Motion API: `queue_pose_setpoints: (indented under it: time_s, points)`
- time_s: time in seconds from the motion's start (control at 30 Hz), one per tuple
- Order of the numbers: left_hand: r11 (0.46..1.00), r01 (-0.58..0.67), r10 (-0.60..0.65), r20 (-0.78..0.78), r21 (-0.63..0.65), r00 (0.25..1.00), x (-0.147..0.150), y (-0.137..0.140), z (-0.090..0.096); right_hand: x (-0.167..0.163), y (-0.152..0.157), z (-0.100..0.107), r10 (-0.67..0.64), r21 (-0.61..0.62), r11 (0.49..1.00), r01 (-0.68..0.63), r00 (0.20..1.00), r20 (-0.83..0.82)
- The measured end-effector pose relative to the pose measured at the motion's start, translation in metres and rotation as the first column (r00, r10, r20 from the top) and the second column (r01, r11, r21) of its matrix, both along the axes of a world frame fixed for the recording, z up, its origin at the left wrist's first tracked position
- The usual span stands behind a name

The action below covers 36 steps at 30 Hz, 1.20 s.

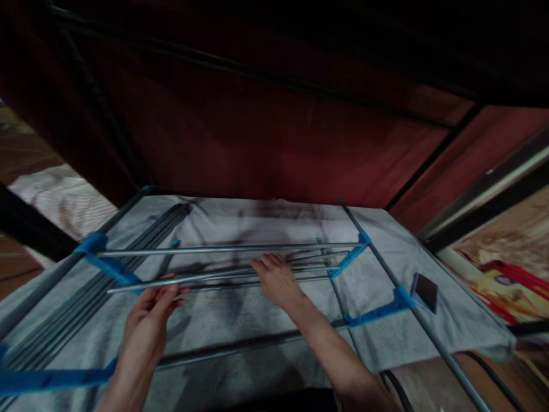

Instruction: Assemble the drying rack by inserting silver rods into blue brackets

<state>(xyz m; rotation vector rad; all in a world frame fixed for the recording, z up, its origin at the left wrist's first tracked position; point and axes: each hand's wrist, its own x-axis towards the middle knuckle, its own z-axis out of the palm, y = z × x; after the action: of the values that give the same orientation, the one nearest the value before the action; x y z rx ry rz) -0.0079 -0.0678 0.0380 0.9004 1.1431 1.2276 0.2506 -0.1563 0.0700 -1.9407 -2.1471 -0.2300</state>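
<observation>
Left hand (pixel 148 317) pinches rod (pixel 197 278) near end, gap before front tube (pixel 231 348).

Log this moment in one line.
left hand: holds rod near left end; right hand: over rods; blue brackets: both sides; cloth: beneath

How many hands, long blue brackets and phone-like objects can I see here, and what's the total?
Left hand and right hand: 2
Long blue brackets: 4, two toward each side
Phone-like object: 1
Total: 7
</observation>
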Motion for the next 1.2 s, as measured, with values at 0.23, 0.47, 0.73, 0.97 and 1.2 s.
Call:
queue_pose_setpoints:
  time_s: [0.23,0.47,0.73,0.97,1.2]
  points:
    - [0.968,-0.075,0.193,0.527,-0.238,0.827,0.006,-0.014,0.033,-0.023,-0.005,-0.011,0.008,0.013,1.0,-0.007,0.999,-0.044]
    - [0.981,-0.023,0.119,0.516,-0.19,0.848,-0.004,-0.009,0.023,-0.031,-0.004,-0.014,0.047,0.039,0.998,-0.046,0.998,-0.034]
    - [0.936,-0.046,0.227,0.501,-0.348,0.835,0.013,-0.014,0.031,-0.015,-0.004,-0.012,0.018,-0.023,1.0,-0.019,0.999,-0.026]
    - [0.928,-0.046,0.241,0.499,-0.371,0.832,0.018,-0.015,0.037,-0.014,-0.002,-0.013,0.016,-0.023,1.0,-0.016,1.0,-0.022]
    - [0.913,-0.055,0.262,0.477,-0.405,0.839,0.02,-0.013,0.036,-0.01,-0.002,-0.015,0.003,-0.012,1.0,-0.003,1.0,0.002]
